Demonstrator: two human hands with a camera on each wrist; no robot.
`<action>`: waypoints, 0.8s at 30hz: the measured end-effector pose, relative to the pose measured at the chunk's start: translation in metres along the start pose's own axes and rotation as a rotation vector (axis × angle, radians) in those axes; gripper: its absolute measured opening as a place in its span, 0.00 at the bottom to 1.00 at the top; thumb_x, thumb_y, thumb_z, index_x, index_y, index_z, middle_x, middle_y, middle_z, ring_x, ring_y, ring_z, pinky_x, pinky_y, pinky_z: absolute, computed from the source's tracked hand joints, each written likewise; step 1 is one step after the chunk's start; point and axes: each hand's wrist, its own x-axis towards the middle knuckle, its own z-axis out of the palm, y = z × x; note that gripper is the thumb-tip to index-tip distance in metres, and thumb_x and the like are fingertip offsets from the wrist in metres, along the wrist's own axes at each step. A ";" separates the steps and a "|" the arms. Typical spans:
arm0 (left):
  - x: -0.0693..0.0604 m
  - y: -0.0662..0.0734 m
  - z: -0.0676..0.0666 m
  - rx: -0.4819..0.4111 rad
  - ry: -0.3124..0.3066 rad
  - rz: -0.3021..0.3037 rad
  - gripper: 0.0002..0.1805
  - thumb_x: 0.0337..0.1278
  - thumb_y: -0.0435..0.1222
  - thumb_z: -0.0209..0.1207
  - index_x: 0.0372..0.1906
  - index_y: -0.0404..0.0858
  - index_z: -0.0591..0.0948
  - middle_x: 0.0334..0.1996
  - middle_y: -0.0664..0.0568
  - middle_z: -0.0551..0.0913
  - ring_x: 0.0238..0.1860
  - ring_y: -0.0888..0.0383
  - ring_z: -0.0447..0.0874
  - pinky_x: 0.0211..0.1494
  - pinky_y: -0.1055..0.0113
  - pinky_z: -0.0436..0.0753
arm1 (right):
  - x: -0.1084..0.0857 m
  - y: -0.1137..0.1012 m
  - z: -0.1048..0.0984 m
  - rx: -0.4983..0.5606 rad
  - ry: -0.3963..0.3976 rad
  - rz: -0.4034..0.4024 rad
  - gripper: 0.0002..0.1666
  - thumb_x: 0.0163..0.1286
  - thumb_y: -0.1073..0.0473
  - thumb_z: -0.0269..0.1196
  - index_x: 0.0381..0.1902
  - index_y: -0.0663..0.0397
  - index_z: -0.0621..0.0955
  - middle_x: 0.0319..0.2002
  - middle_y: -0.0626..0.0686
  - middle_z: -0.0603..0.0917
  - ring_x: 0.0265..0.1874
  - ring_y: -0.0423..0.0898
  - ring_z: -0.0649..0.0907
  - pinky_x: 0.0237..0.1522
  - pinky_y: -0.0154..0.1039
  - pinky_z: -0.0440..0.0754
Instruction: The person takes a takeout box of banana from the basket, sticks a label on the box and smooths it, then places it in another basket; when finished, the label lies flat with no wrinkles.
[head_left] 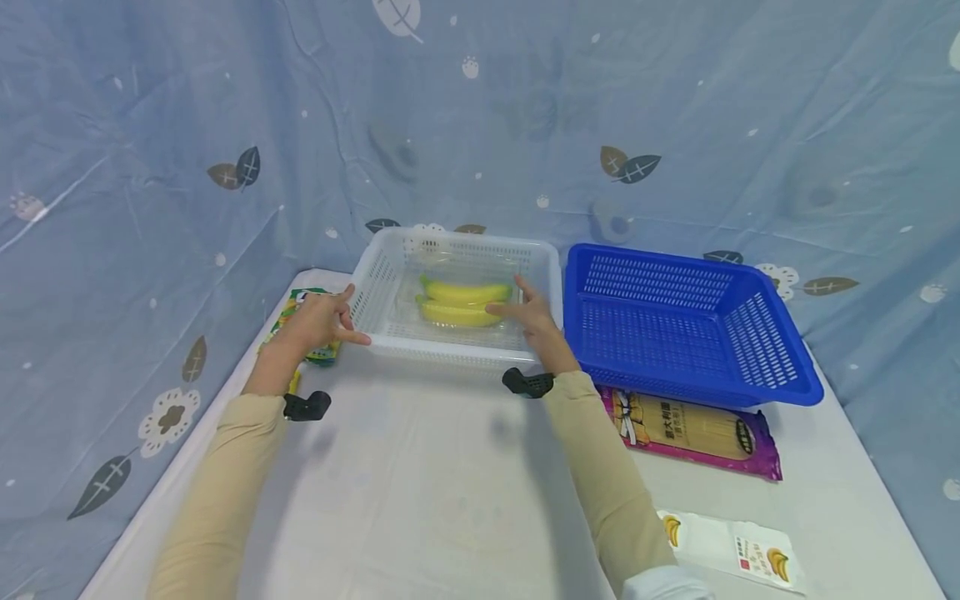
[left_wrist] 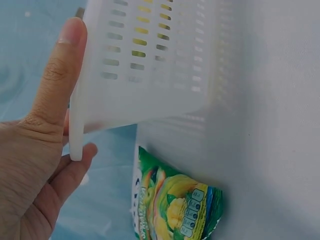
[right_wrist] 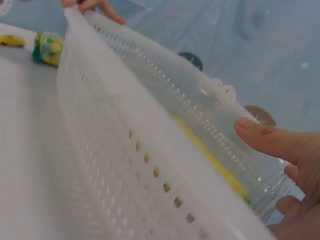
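Left hand (head_left: 318, 321): at the near left corner of the white basket (head_left: 450, 347), pinching its rim, thumb on one side and fingers on the other.
Right hand (head_left: 536, 315): reaching over the basket's right end, thumb and index finger spread apart, above the right end of the bananas; whether it touches the clear plastic there, one cannot tell.
White basket: upright on the white table (head_left: 420, 467), with slotted walls, close to the blue cloth backdrop (head_left: 480, 125).
Inside the basket: a clear plastic container (head_left: 465, 268) with two yellow bananas (head_left: 457, 314), green-tipped, lying side by side.
Beside the left hand: a green and yellow packet (left_wrist: 175, 202) on the table, outside the basket.
To the right: a blue basket (head_left: 645, 325), just beside the white one.
Near the blue basket's front: a purple-edged pasta packet (head_left: 690, 425).
Nearest the viewer, right: a white packet (head_left: 738, 550) printed with bananas.
Sleeves: beige (head_left: 225, 483).
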 end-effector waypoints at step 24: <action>-0.002 -0.007 0.006 -0.053 0.058 0.050 0.20 0.38 0.46 0.75 0.19 0.39 0.76 0.70 0.39 0.60 0.15 0.57 0.53 0.24 0.65 0.63 | 0.003 0.009 0.009 -0.348 0.105 -0.218 0.43 0.49 0.66 0.75 0.64 0.58 0.72 0.71 0.57 0.63 0.72 0.52 0.56 0.72 0.45 0.52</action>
